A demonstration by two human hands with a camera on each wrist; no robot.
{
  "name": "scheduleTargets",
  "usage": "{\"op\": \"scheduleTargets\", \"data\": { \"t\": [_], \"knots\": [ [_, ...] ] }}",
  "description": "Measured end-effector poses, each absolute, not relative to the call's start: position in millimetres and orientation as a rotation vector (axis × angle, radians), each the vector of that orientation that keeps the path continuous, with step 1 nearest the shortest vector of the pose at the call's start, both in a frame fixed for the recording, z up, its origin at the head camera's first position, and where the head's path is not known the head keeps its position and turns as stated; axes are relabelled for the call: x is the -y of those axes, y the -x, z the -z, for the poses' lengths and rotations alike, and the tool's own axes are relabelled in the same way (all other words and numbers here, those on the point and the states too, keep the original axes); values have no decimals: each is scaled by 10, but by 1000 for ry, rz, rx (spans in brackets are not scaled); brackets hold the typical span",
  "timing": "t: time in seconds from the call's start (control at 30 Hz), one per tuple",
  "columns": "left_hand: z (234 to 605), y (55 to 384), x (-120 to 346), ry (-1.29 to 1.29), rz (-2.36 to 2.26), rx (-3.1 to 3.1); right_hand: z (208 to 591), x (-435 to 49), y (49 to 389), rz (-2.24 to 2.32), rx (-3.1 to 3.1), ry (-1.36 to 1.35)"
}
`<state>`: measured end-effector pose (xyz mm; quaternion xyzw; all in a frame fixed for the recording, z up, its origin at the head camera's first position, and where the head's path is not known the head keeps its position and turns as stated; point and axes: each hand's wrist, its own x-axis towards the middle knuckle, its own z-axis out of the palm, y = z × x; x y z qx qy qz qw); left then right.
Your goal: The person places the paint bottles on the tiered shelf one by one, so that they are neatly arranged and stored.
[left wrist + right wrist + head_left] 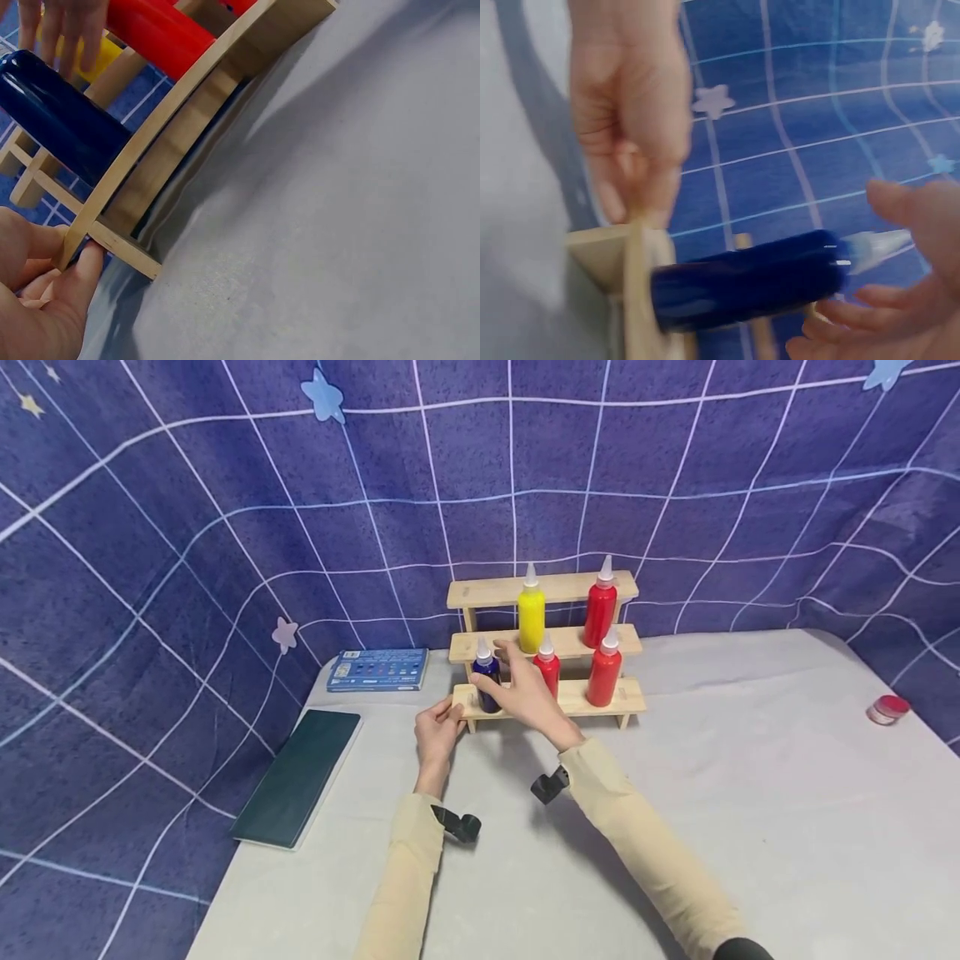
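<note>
A three-tier wooden rack [628, 700] stands against the curtain. My left hand [437, 739] pinches the left end of its lowest shelf between thumb and fingers. On that shelf, near the left end, a dark blue squeeze bottle [750, 277] with a white nozzle stands upright. Around its upper part is my right hand [531, 693], thumb and fingers spread apart; contact with the bottle cannot be made out. Two red squeeze bottles [603, 677] share the lowest shelf, one partly hidden behind my right hand. A yellow bottle [531, 620] and another red bottle [599, 614] occupy the middle shelf.
Left of the rack lies a blue box [377, 670], with a dark green notebook [300, 777] nearer me. A small red-lidded jar [888, 709] sits at the far right of the white-covered table [750, 793]. A blue gridded curtain [465, 468] hangs behind.
</note>
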<state>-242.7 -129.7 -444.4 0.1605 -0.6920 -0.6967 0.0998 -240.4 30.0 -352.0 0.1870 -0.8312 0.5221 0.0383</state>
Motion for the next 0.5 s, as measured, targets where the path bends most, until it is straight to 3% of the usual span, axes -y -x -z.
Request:
{"op": "scheduleTargets", "data": {
  "t": [0.5],
  "knots": [
    [4433, 2487, 1472, -397, 1963, 2121, 2947, -973, 2052, -1940, 1918, -798]
  ]
}}
